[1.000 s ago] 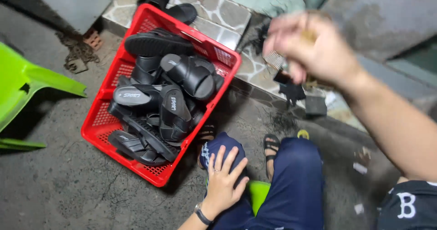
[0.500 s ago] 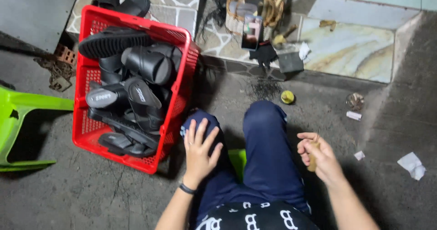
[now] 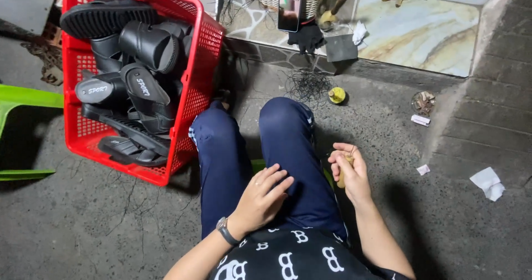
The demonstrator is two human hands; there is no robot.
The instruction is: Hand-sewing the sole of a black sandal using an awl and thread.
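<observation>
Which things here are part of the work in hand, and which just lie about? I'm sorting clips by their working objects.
In hand or close by:
right hand holding a small yellowish tool
left hand resting on the thigh
red crate of black sandals

Lying about:
phone
yellow spool
paper scraps
green chair

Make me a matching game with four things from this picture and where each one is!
Things:
1. black sandals
2. phone
3. left hand
4. small yellowish object

Places:
A. resting on the thigh
B. piled in the red basket
C. held in the right hand
D. propped upright on the tiled step

Pairs: 1-B, 2-D, 3-A, 4-C
</observation>
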